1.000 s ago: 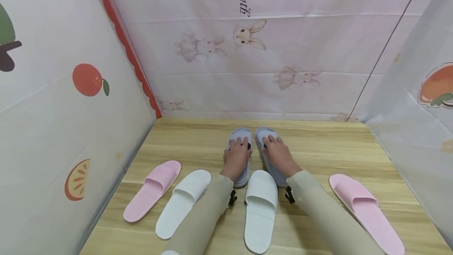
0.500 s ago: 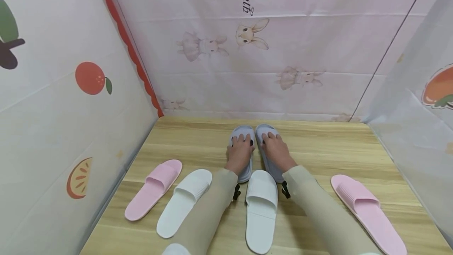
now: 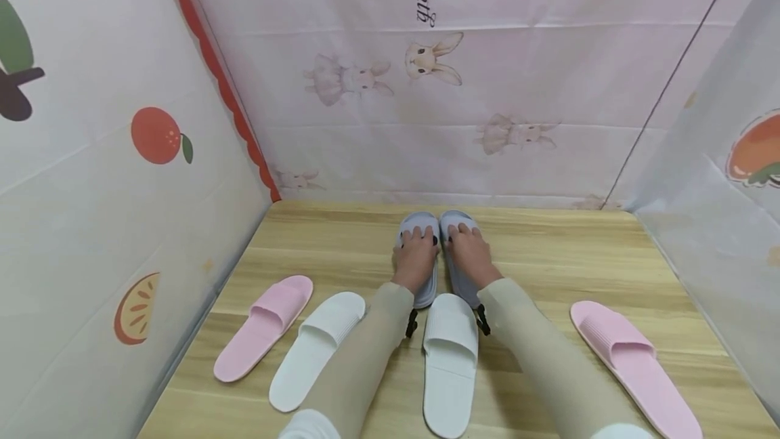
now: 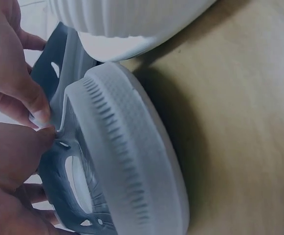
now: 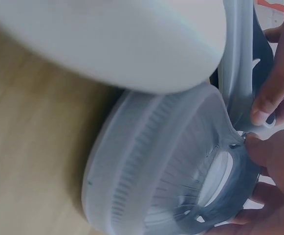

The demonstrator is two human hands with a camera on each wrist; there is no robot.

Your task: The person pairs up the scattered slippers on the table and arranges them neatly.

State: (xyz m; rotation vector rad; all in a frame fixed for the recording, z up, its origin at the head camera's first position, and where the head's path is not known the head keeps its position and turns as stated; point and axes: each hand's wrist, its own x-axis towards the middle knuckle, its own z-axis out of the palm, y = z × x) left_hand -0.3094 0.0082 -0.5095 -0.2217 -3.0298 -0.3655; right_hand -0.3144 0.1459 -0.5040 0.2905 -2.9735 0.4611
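Two grey-blue slippers stand side by side near the back wall, toes toward it. My left hand (image 3: 417, 260) grips the strap of the left grey slipper (image 3: 426, 294), fingers over the top. My right hand (image 3: 471, 255) holds the right grey slipper (image 3: 464, 287) the same way. In the left wrist view, thumb and fingers close round the cut-out strap (image 4: 58, 171); the right wrist view shows a like hold on the other strap (image 5: 239, 181). The toes nearly meet. Just behind the heels lies a white slipper (image 3: 449, 371), between my forearms.
Another white slipper (image 3: 313, 351) lies left of my left sleeve, partly covered by it. A pink slipper (image 3: 265, 327) is farther left, and a second pink slipper (image 3: 636, 364) lies at the right. Printed cloth walls (image 3: 426, 154) bound the wooden floor (image 3: 548, 242).
Both hands have moved the grey slippers slightly forward toward the back wall and closer together. The white and pink slippers have stayed in place.
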